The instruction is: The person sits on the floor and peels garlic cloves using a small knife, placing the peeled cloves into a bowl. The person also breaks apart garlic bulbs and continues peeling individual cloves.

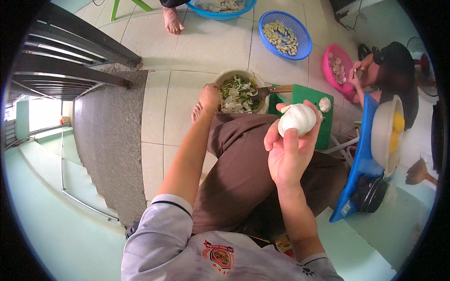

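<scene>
My right hand (291, 151) holds a whole white garlic bulb (298, 120) above my lap, palm up, the stem pointing to the upper left. My left hand (210, 97) is curled at the left rim of a cream bowl (262, 78); whether anything is in its fingers is hidden. Green and pale plant scraps and papery skins (239, 93) fill that bowl. Across its right side lies a knife with a wooden handle (281, 89), its blade over the scraps. A green cutting board (309, 95) bears a garlic bulb (325, 104), with another partly behind my right fingers.
Peeled garlic cloves lie in a blue basket (306, 52). A co-worker's hands (358, 72) work beside a pink basin (327, 75). A blue table (365, 140) at right carries a bowl (381, 130) with yellow things. Dark railings (81, 42) stand left; another person's foot (172, 21) is ahead.
</scene>
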Demonstrator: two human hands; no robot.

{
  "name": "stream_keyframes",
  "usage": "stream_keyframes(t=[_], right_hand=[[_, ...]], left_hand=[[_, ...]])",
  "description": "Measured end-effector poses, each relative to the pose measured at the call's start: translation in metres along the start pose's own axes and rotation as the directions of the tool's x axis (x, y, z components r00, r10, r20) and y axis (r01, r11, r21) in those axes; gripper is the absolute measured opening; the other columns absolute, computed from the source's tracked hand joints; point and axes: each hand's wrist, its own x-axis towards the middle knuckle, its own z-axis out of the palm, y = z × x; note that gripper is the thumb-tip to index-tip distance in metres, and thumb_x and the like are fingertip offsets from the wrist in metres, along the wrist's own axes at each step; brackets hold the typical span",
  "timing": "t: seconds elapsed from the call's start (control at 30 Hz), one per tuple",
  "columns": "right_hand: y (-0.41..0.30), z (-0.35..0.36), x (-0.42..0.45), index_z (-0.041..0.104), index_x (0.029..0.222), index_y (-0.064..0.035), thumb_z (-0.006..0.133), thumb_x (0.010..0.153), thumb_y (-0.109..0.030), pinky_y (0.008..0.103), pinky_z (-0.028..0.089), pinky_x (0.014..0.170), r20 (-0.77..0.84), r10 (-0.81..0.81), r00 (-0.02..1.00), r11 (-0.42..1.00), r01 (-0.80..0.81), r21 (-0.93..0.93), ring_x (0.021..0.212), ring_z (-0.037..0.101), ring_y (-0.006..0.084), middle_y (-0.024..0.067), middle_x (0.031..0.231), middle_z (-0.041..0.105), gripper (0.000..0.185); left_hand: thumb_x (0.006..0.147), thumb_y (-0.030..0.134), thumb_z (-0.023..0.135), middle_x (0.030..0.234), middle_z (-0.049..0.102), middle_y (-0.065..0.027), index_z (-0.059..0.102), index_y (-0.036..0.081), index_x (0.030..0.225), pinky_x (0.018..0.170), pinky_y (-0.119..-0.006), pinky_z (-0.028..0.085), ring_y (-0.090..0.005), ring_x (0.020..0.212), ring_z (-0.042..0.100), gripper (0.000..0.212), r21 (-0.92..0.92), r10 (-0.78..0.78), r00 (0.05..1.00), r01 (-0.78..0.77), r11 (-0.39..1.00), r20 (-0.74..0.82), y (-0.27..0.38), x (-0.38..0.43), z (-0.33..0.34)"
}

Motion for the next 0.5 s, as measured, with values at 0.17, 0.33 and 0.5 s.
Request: stream_keyframes(t=[0.17, 0.33, 0.5], right_hand=[[-0.004, 0.0, -0.006, 0.029, 0.144, -0.0136, 0.069, 0.092, -0.011, 0.0302, 0.048, 0.052, 0.024, 0.025, 0.999, 0.973, -0.03, 0.228, 0.064, 0.058, 0.0185, 0.0195, 0.123, 0.056, 0.065], [-0.022, -0.01, 0.001, 0.031, 0.141, -0.0099, 0.076, 0.083, 0.003, 0.0297, 0.057, 0.07, 0.006, 0.041, 0.999, 0.998, -0.041, -0.053, 0.086, 0.063, 0.0164, 0.0138, 0.121, 0.056, 0.075], [-0.032, -0.053, 0.035, 0.049, 0.127, -0.0049, 0.088, 0.074, -0.009, 0.0299, 0.056, 0.083, 0.181, -0.066, 0.981, 0.887, 0.141, -0.44, 0.101, 0.063, 0.0155, 0.0094, 0.113, 0.06, 0.066]], left_hand=[[0.087, 0.028, 0.069, 0.089, 0.073, -0.0178, 0.076, 0.005, 0.095, 0.072, -0.042, 0.055, -0.0329, 0.081, 0.072, 0.025, -0.12, 0.033, 0.998, -0.027, 0.992, 0.047, -0.013, 0.007, -0.033], [0.094, 0.032, 0.067, 0.088, 0.073, -0.0107, 0.073, 0.0, 0.105, 0.065, -0.031, 0.054, -0.0169, 0.073, 0.067, 0.034, -0.353, 0.14, 0.975, -0.07, 0.933, 0.175, 0.062, 0.025, -0.092], [0.098, 0.032, 0.064, 0.092, 0.072, -0.0065, 0.068, 0.001, 0.114, 0.064, -0.028, 0.054, -0.013, 0.074, 0.065, 0.035, -0.442, 0.47, 0.818, -0.306, 0.843, 0.33, 0.216, -0.004, -0.204]])
